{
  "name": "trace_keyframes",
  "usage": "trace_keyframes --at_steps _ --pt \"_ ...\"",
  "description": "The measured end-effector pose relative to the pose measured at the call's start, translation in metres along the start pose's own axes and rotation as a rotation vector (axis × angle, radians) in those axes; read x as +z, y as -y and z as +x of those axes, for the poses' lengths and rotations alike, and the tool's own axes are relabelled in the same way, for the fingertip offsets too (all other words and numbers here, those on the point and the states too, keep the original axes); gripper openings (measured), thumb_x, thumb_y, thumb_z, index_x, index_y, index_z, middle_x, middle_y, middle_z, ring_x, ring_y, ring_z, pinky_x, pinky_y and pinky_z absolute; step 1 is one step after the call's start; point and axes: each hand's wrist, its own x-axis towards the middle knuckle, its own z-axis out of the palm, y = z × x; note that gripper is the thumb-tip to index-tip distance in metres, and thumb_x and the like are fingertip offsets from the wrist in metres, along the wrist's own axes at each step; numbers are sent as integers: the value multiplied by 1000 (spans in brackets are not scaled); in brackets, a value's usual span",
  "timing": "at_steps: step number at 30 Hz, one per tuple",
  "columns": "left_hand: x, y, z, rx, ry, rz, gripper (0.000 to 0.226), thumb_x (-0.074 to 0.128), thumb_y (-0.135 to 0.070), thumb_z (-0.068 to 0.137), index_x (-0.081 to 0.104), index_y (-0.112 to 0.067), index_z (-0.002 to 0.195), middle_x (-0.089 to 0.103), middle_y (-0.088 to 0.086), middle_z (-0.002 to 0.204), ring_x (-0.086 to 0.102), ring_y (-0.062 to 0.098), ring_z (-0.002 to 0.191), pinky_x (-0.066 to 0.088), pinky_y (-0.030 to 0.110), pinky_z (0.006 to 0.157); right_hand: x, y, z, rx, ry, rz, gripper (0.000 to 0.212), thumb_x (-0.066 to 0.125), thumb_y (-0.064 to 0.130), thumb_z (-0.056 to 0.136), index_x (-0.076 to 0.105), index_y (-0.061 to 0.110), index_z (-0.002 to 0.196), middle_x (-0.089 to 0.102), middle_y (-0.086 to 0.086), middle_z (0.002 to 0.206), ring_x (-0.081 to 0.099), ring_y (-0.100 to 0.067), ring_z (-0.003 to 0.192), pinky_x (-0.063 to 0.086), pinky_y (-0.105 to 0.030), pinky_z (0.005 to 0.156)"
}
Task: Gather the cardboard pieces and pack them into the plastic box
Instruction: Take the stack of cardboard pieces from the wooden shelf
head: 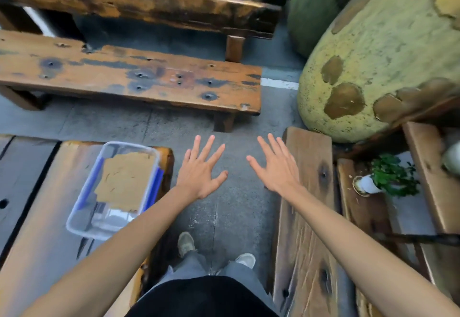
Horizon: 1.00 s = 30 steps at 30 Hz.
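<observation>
Both bare forearms stretch forward, left hand [202, 168] and right hand [277, 167] flat, fingers splayed, holding nothing, beside clear plastic box [82, 219] containing brown cardboard piece [124, 179].

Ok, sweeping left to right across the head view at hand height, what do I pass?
plastic box holding cardboard → left hand → bare floor → right hand → wooden plank → potted plant
</observation>
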Motion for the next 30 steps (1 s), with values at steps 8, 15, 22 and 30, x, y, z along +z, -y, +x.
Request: trace_keyframes --at_steps 8,15,22,30 --pt "3 -105 49 278 55 36 76 40 -62 97 14 -33 162 -5 2 173 -10 36 158 13 53 125 -31 -104 -63 284 -109 53 74 38 69 97 26 33 160 15 1 172 10 -19 158 22 -43 122" --pt "14 -214 63 510 99 25 73 39 -59 99 13 -33 163 -6 1 173 -12 35 157 13 55 125 -49 -187 -136 520 -206 115 73 36 70 97 27 33 160 17 1 171 11 -20 158 23 -43 124" --pt "24 -330 62 709 61 11 72 45 -53 99 16 -33 162 -8 0 173 -10 35 158 14 56 124 -80 -262 -207 692 -305 100 74 33 72 97 25 34 160 17 1 171 12 -20 158 24 -43 123" --pt "9 -456 57 1002 39 54 75 48 -51 98 15 -32 162 -6 0 173 -9 34 158 16 56 123 -122 -319 -282 902 -445 97 77 28 75 95 24 35 160 15 2 171 14 -21 157 25 -43 123"
